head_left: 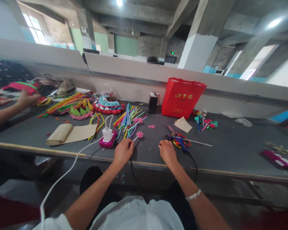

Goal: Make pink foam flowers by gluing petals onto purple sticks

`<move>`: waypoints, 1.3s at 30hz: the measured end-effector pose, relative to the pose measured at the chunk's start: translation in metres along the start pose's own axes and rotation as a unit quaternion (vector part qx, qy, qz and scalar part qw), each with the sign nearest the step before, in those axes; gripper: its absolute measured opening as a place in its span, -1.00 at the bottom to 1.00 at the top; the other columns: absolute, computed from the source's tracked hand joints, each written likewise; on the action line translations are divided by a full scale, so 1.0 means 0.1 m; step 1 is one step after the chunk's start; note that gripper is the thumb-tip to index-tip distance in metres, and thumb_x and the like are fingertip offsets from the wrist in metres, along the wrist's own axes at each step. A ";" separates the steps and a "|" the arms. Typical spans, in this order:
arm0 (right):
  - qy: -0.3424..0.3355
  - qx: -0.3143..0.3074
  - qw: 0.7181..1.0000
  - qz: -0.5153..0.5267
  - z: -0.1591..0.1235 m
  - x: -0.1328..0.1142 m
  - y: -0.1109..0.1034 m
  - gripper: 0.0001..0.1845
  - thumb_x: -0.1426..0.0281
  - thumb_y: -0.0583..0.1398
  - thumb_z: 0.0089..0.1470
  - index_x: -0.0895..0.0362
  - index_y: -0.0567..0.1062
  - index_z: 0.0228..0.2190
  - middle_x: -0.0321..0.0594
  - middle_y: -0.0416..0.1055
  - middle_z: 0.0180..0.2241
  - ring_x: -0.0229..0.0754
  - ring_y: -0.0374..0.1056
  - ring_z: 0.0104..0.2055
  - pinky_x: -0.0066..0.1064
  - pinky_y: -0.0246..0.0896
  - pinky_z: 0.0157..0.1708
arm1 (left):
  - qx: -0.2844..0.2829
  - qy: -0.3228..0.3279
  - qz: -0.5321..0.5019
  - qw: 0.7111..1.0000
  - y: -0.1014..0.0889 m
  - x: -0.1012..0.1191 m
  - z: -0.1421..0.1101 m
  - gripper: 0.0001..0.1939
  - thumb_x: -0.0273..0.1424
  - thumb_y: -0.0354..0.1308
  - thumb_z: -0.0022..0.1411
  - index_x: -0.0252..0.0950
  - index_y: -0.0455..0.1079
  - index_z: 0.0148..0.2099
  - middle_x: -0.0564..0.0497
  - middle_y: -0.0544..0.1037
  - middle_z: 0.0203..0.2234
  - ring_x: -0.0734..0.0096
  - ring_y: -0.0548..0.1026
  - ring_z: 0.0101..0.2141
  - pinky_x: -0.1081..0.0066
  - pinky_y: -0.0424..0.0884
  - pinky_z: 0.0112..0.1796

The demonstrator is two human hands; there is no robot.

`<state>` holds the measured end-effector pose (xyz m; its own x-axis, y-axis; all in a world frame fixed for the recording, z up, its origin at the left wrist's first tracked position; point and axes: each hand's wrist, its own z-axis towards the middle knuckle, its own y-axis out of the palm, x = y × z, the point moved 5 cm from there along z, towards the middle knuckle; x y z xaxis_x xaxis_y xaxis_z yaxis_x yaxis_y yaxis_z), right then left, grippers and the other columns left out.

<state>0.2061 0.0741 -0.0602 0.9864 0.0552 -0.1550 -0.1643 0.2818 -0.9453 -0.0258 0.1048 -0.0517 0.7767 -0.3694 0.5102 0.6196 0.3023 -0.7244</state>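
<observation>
My left hand is closed in a pinch on the pale stem of a pink flower, whose ruffled head points away to the right. Close to the table's front edge, my right hand has its fingers curled together; whatever they may hold is hidden. Just right of that hand lies a blue glue gun with a black cord, overlapping scissors with red and yellow handles. Loose pink petals rest between and beyond the hands. A bundle of coloured fuzzy sticks spreads behind my left hand.
Left of me are a purple power strip with a white plug and cord, and a beige cloth roll. A red bag and black box stand at the back. A co-worker's hand holds pink-and-green material at far left.
</observation>
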 end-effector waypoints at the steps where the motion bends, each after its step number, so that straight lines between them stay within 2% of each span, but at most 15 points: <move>1: 0.000 -0.004 1.000 -0.007 0.03 0.00 0.02 -0.82 0.51 0.06 0.22 0.18 0.46 -0.28 -0.05 0.41 -0.24 -0.04 0.26 -0.12 -0.31 0.07 -0.07 | 0.009 -0.003 -0.010 1.000 -0.01 0.00 0.00 -0.84 -0.37 0.01 0.29 -0.23 0.38 -0.32 -0.01 0.52 -0.42 0.30 0.48 -0.37 0.38 0.30 -0.33; 6: -0.013 -0.032 0.999 -0.020 -0.01 0.00 0.07 -0.81 0.58 0.05 0.19 0.18 0.46 -0.32 -0.09 0.42 -0.29 -0.11 0.30 -0.18 -0.39 0.06 -0.16 | 0.041 -0.009 -0.052 0.998 -0.06 0.01 -0.03 -0.87 -0.39 0.03 0.27 -0.24 0.37 -0.31 0.00 0.49 -0.44 0.31 0.46 -0.37 0.36 0.31 -0.32; 9: -0.022 -0.046 0.999 -0.018 -0.01 0.05 0.06 -0.84 0.55 0.09 0.19 0.16 0.45 -0.25 -0.16 0.43 -0.28 -0.17 0.32 -0.17 -0.45 0.06 -0.15 | 0.047 -0.008 -0.071 0.996 -0.08 0.01 -0.03 -0.87 -0.40 0.03 0.26 -0.24 0.37 -0.34 0.00 0.49 -0.45 0.31 0.46 -0.37 0.36 0.31 -0.31; 12: -0.009 -0.043 0.999 -0.031 0.04 0.08 0.04 -0.79 0.58 0.07 0.19 0.17 0.44 -0.19 -0.13 0.44 -0.25 -0.15 0.32 -0.14 -0.43 0.05 -0.13 | 0.057 -0.010 -0.084 0.995 -0.09 0.01 -0.04 -0.86 -0.40 0.04 0.26 -0.24 0.37 -0.35 0.01 0.48 -0.47 0.32 0.45 -0.39 0.36 0.31 -0.33; 17: 0.012 -0.034 0.998 -0.056 -0.03 0.02 0.06 -0.73 0.62 0.00 0.20 0.18 0.46 -0.24 -0.08 0.42 -0.28 -0.09 0.31 -0.16 -0.37 0.03 -0.17 | 0.068 -0.007 -0.100 0.993 -0.11 -0.01 -0.05 -0.87 -0.42 0.04 0.25 -0.24 0.37 -0.35 0.02 0.47 -0.48 0.35 0.43 -0.42 0.39 0.29 -0.36; 20: 0.004 -0.042 0.998 -0.054 -0.14 0.00 0.08 -0.77 0.57 0.02 0.22 0.16 0.46 -0.28 -0.13 0.42 -0.30 -0.13 0.31 -0.20 -0.40 0.04 -0.20 | 0.070 -0.006 -0.107 0.992 -0.11 -0.01 -0.05 -0.88 -0.41 0.05 0.25 -0.24 0.36 -0.35 0.03 0.46 -0.47 0.36 0.43 -0.41 0.39 0.30 -0.34; 23: -0.006 -0.050 0.997 -0.056 -0.13 0.00 0.09 -0.77 0.59 0.03 0.21 0.14 0.46 -0.29 -0.16 0.43 -0.31 -0.15 0.31 -0.19 -0.41 0.03 -0.18 | 0.073 -0.010 -0.117 0.990 -0.10 -0.02 -0.06 -0.87 -0.40 0.05 0.26 -0.24 0.37 -0.34 0.03 0.47 -0.45 0.37 0.43 -0.40 0.39 0.30 -0.33; 29: 0.019 -0.032 0.996 -0.081 0.06 -0.03 0.05 -0.66 0.68 -0.05 0.17 0.22 0.47 -0.24 0.00 0.42 -0.27 -0.06 0.31 -0.17 -0.34 0.04 -0.16 | 0.075 -0.013 -0.128 0.989 -0.12 -0.02 -0.07 -0.86 -0.39 0.04 0.26 -0.24 0.38 -0.34 0.02 0.47 -0.47 0.37 0.44 -0.41 0.40 0.30 -0.36; 35: -0.022 -0.050 0.997 -0.057 -0.08 -0.04 0.06 -0.68 0.70 0.01 0.11 0.16 0.47 -0.28 -0.10 0.42 -0.26 -0.13 0.31 -0.17 -0.41 0.05 -0.16 | 0.069 -0.011 -0.131 0.989 -0.13 0.00 -0.07 -0.86 -0.39 0.05 0.25 -0.23 0.38 -0.35 0.03 0.47 -0.48 0.37 0.44 -0.41 0.41 0.30 -0.36; 39: -0.028 -0.064 0.996 -0.046 -0.04 0.02 0.07 -0.71 0.69 0.04 0.10 0.15 0.46 -0.29 -0.15 0.41 -0.31 -0.15 0.32 -0.19 -0.43 0.05 -0.21 | 0.073 -0.016 -0.134 0.988 -0.13 -0.01 -0.07 -0.86 -0.39 0.04 0.24 -0.24 0.38 -0.35 0.03 0.47 -0.47 0.37 0.44 -0.41 0.41 0.30 -0.36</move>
<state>0.2070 0.0727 -0.0683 0.9945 0.0900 -0.0528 -0.0671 0.1642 -0.9842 -0.0355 0.0951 -0.0460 0.5836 -0.4271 0.6907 0.8119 0.3212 -0.4874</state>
